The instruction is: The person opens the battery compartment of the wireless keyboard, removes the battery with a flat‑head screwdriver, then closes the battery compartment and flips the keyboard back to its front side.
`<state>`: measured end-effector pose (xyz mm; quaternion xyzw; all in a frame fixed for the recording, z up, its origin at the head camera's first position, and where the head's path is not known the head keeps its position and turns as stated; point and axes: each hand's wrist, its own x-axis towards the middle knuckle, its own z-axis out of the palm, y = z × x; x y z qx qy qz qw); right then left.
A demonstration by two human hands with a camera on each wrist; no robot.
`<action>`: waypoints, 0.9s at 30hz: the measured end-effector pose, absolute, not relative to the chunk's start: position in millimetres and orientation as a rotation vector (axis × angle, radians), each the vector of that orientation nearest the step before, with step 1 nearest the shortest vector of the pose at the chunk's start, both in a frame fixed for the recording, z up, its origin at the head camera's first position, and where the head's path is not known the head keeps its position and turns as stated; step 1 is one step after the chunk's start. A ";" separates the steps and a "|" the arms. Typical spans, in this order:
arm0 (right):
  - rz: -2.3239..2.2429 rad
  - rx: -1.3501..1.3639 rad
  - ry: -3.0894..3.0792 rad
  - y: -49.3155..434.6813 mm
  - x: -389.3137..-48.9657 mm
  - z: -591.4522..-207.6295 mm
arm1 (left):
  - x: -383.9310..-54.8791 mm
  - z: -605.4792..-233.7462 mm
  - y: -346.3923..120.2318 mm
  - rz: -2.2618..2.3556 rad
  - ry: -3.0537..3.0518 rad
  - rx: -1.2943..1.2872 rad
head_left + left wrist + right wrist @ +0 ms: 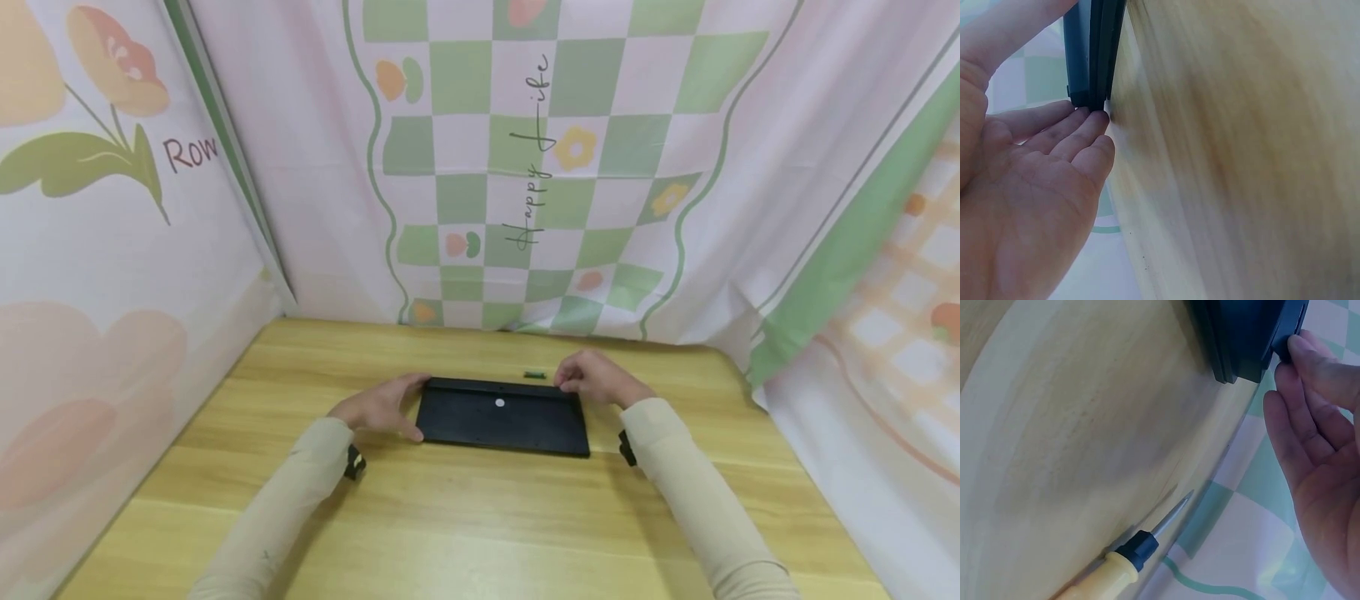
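Observation:
A flat black keyboard point(480, 421), keys not visible, lies underside up on the table with a small white round sticker showing. At its left end is my left hand point(384, 408), thumb by the front corner and fingers by the back one. Those fingers point(1088, 134) touch the end of the keyboard in the left wrist view. My right hand point(596, 377) pinches the back right corner between thumb and index finger; in the right wrist view a small black part point(1282, 349) shows under the thumb. Behind the keyboard sits a green battery point(534, 375).
A screwdriver point(1122, 559) with a yellow handle and metal tip lies on the wooden table point(450, 525), seen in the right wrist view. A checked curtain point(517, 192) hangs behind the table's far edge, and printed cloth point(112, 333) hangs at both sides.

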<state>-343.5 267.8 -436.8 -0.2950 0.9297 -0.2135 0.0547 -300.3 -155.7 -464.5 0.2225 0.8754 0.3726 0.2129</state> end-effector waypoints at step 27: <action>-0.150 -1.283 2.985 257.1 -320.2 -441.0 | -298.4 -461.6 -154.2 1.001 2.448 0.603</action>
